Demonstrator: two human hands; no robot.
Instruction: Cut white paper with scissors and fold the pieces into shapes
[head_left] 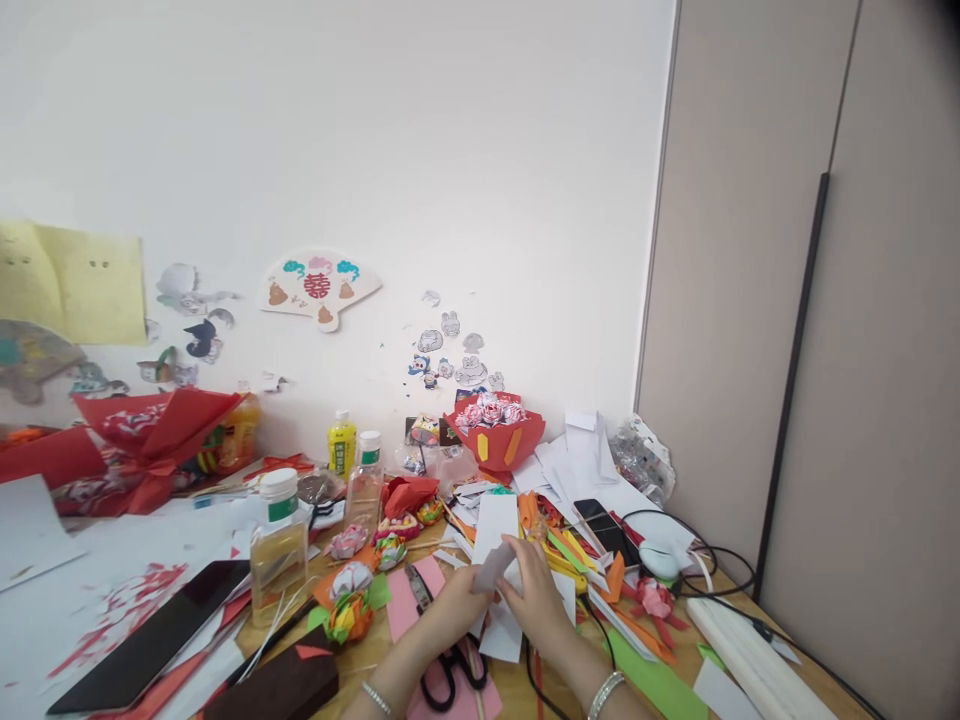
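Note:
Between my hands is a small piece of white paper (493,568), shaded grey on the side towards me. My left hand (459,610) grips its lower left edge. The thumb and fingers of my right hand (534,590) pinch its right side. White paper strips (501,635) lie on the table just below and behind the hands. Scissors with black handles (454,680) rest on pink paper (405,610), under and beside my left wrist. A utility knife (417,588) lies on the pink paper, left of my left hand.
Crumpled paper flowers (349,615), clear bottles (279,560), a black tablet (154,635) and a dark brown box (281,680) crowd the left. A red paper bowl of flowers (499,445) stands behind. On the right lie a phone (606,530), a mouse (660,558), cables and a white power strip (757,665).

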